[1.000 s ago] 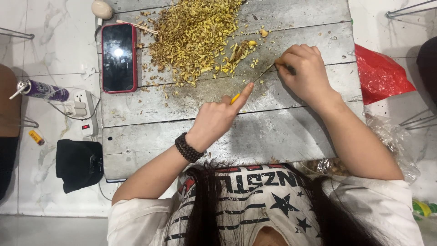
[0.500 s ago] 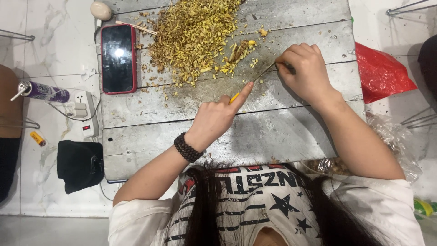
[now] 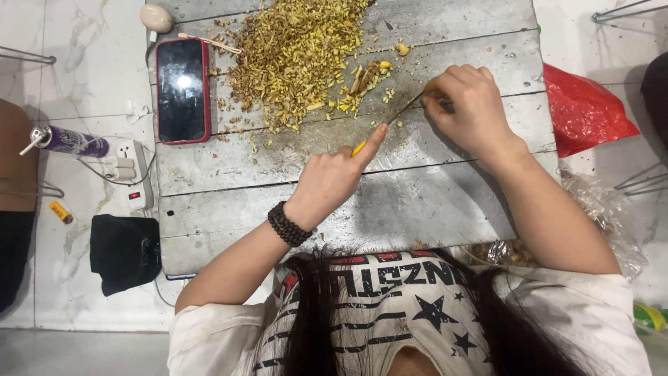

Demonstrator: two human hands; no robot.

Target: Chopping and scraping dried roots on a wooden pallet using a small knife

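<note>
On the grey plank table [image 3: 445, 202], head view: a crumpled clear plastic bag [image 3: 598, 216] at the edge holds brownish bits. Left hand [image 3: 332, 182] grips a yellow-handled knife [image 3: 387, 127], forefinger extended; right hand [image 3: 470, 106] fingers pinch a thin stalk at its blade, beside chopped yellow stems [image 3: 299, 56].

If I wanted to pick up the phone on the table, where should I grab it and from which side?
Probably pinch the phone across its two long red edges, reaching straight down from above: it lies flat, screen up, with bare table along its left edge and plant scraps close on its right.
</note>
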